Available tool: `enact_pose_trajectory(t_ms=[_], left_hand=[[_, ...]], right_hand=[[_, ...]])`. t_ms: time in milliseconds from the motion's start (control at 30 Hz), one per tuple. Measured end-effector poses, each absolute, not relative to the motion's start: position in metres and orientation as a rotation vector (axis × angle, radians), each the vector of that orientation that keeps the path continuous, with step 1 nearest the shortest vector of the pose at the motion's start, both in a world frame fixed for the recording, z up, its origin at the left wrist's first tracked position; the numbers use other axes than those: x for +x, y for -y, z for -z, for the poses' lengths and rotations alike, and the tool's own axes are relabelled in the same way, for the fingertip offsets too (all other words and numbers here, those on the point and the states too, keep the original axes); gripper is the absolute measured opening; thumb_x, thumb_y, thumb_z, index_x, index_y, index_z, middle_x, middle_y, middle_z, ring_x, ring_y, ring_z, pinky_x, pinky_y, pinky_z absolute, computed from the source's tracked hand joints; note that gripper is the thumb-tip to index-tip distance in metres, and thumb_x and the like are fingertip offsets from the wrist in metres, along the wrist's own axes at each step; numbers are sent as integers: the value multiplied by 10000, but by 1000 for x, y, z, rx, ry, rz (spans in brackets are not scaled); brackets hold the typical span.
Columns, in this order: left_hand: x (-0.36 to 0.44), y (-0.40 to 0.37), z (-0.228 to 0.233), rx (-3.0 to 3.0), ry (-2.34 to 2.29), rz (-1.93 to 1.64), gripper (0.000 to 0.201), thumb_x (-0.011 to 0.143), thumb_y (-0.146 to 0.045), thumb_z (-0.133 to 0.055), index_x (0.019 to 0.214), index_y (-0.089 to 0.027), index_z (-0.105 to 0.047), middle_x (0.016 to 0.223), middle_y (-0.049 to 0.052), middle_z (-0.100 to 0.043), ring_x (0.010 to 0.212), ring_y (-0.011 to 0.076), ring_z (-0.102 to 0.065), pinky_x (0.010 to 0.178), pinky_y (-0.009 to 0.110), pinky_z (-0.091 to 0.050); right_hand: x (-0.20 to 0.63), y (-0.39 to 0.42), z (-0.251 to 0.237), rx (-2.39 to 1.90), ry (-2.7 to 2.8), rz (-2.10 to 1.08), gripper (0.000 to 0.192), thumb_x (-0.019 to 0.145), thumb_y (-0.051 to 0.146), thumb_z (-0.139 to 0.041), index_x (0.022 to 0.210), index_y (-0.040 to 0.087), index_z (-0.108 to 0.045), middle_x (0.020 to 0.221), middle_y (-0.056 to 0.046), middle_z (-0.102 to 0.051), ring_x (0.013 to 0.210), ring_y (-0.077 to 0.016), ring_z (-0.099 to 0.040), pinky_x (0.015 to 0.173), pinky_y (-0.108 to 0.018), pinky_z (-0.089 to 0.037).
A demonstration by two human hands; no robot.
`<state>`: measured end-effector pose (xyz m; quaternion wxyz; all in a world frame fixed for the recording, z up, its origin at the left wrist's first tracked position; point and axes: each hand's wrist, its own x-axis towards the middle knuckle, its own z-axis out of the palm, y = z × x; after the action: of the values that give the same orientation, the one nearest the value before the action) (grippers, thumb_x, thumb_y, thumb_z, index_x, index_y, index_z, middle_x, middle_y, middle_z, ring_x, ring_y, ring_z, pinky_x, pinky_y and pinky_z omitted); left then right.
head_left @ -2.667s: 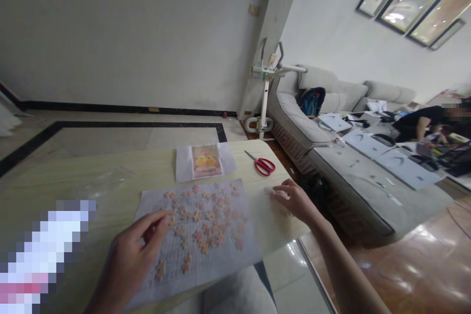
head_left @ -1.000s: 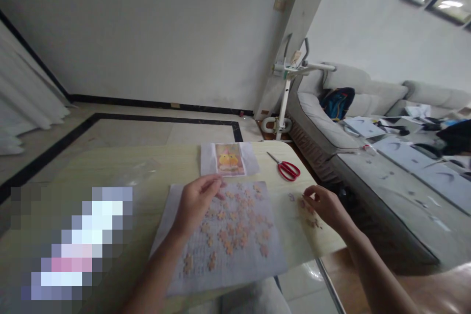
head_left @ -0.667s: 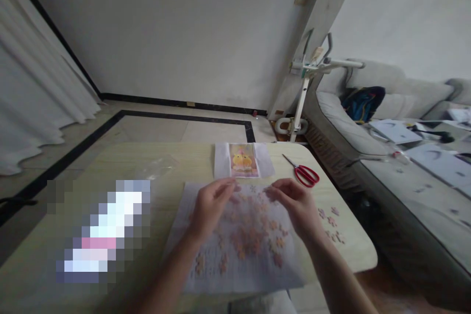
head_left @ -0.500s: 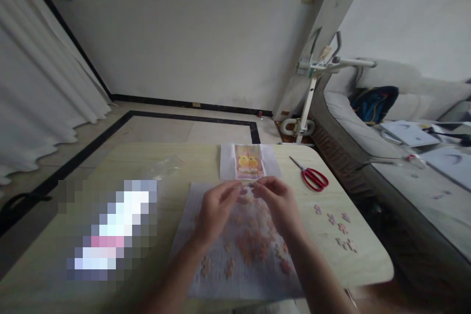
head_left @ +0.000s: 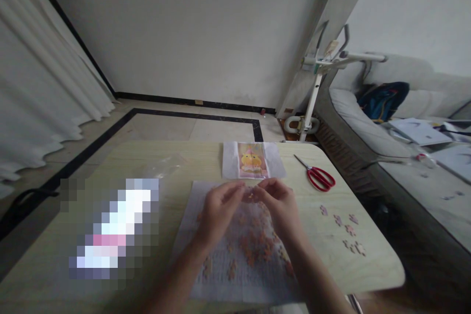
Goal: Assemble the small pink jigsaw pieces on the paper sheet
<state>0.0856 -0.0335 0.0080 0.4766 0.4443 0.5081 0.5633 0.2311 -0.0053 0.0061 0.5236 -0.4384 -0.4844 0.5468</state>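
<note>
A white grid sheet (head_left: pixel 221 284) lies on the pale wooden table (head_left: pixel 169 157), strewn with several small orange and pink puzzle pieces (head_left: pixel 253 250). Both hands hover over its far part, fingertips almost meeting. My left hand (head_left: pixel 219 211) and my right hand (head_left: pixel 281 208) pinch a small orange puzzle piece (head_left: pixel 250 196) between them. Just beyond the sheet lies a reference picture (head_left: pixel 251 161) of a yellow chick. A few separated pieces (head_left: pixel 348 230) lie on the bare table to the right.
Red-handled scissors (head_left: pixel 319 176) lie at the table's far right. A clear plastic bag (head_left: pixel 162 167) lies to the far left of the sheet. A grey sofa (head_left: pixel 368 127) with papers and a blue backpack (head_left: pixel 384 98) stands right; white curtains (head_left: pixel 40 88) hang left.
My right hand left the separated pieces at the table's right and came over the sheet to meet my left hand. The view swung left, away from the sofa.
</note>
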Motion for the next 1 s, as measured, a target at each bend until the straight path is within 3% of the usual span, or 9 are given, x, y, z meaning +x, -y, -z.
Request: enact_pose_trajectory(t_ms=[333,733,1000], left_hand=[[89,35,-6,1075,-1275,-1369,313,805,-386,-674,969,-125,-725,939,96,-759,844,207,-714,793,293,-566],[85,34,-8,978,-1211,-1377,327,800,-379,-691,996,-119,-718,873,79,-769,745,190,-726,707,268,-584],[85,34,-9,1063,-1262,-1334,336,817,-395,-664,1004,-123,-727,937,96,-765,805,211,-727,754,297,-584]], right_hand=[[229,11,-5,-1120,1159,-1247,208,723,327,-776,712,185,-625,662,-24,-700,646,-179,-674,647,-304,-526],[235,12,-9,-1084,1217,-1306,156,744,323,-772,752,183,-705,663,-15,-718,613,-138,-663,602,-240,-519],[237,12,-3,-1094,1185,-1292,188,731,347,-789,784,189,-702,669,-19,-725,607,-155,-676,596,-260,-531]])
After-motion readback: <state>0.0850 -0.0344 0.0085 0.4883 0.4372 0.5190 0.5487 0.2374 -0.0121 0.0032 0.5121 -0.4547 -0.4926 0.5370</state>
